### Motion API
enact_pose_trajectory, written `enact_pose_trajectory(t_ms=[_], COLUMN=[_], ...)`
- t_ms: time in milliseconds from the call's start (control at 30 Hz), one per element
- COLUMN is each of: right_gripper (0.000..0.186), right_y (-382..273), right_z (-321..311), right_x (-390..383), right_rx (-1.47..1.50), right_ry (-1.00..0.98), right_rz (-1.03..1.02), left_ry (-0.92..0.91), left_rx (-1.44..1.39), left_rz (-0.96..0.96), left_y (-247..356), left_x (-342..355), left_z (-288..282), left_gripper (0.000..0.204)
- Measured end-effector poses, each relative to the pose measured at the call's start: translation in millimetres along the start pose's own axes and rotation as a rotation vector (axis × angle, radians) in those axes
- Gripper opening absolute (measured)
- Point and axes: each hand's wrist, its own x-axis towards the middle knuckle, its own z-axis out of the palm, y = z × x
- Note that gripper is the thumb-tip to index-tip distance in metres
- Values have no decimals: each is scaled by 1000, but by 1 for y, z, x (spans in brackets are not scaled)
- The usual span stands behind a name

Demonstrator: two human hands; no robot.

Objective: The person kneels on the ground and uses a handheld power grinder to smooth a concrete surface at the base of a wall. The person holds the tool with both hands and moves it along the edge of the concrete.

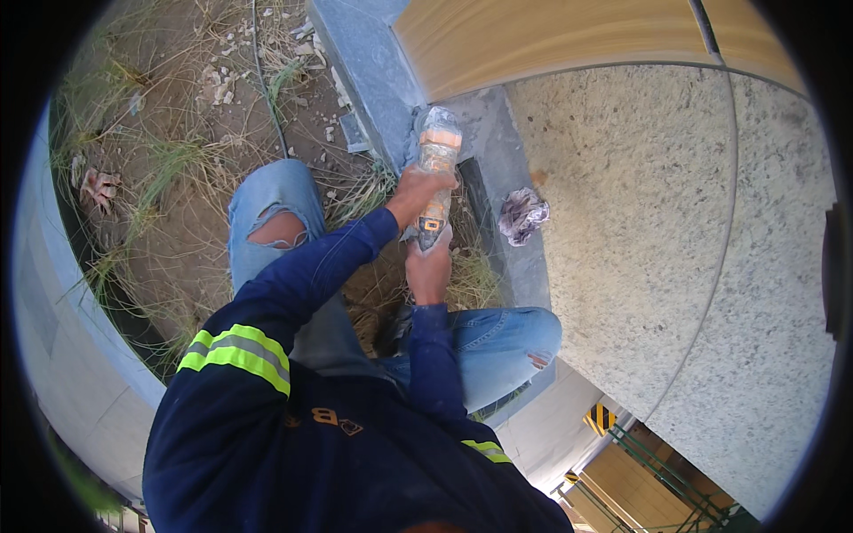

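Both my hands are closed on a long orange and grey power tool (439,158), shaped like an angle grinder and wrapped in clear, dusty plastic. My left hand (418,194) wraps round the middle of its body. Behind it, my right hand (428,271) grips the rear end. The tool's head points away from me, over the inner corner of a grey stone edging (484,133); its working tip is hidden. On the edging to the right lies a crumpled purplish-white cloth or paper (522,216).
My knees bend on both sides over a dirt bed with dry grass (169,178) and stone chips. A cable (259,71) crosses the dirt; another cable (733,169) runs over the rough pale slab (640,240) at right. A tan panel (569,35) stands at the far side.
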Motion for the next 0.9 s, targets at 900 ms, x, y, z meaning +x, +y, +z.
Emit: enact_pose_trajectory(t_ms=[900], right_gripper=[73], right_y=[-16], right_z=[29], right_x=[-15], right_rx=[151], right_ry=[-100], right_rz=[-65], left_ry=[174], left_rx=[99], left_rz=[63], left_y=[22], left_x=[-19], left_z=[-29], left_gripper=[28])
